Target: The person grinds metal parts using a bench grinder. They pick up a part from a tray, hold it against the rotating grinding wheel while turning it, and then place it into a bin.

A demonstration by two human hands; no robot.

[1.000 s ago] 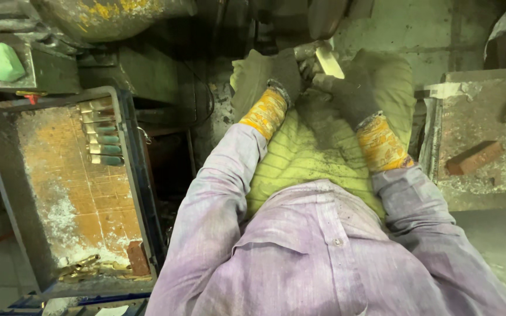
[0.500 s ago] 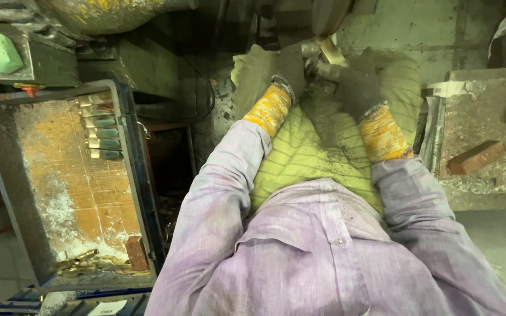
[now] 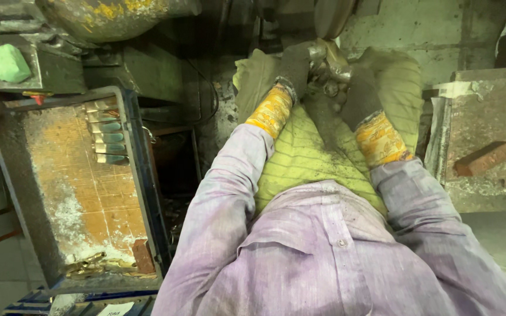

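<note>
At the far centre, above your lap cloth [image 3: 306, 158], your gloved left hand [image 3: 294, 67] and right hand [image 3: 359, 96] both clasp a small metal fitting [image 3: 330, 69] against the buffing wheel [image 3: 330, 16].

Metal tray [image 3: 139, 193], left half of frame: worn orange gridded floor, row of small metal pieces [image 3: 103, 131] at upper edge, brass scraps [image 3: 89, 266] and brick piece [image 3: 143, 254] lower corner. Dusty bench [image 3: 493, 117], right edge: brick block [image 3: 482, 158] lying flat. Green block [image 3: 8, 62], upper left, on machine ledge [image 3: 54, 79].
</note>
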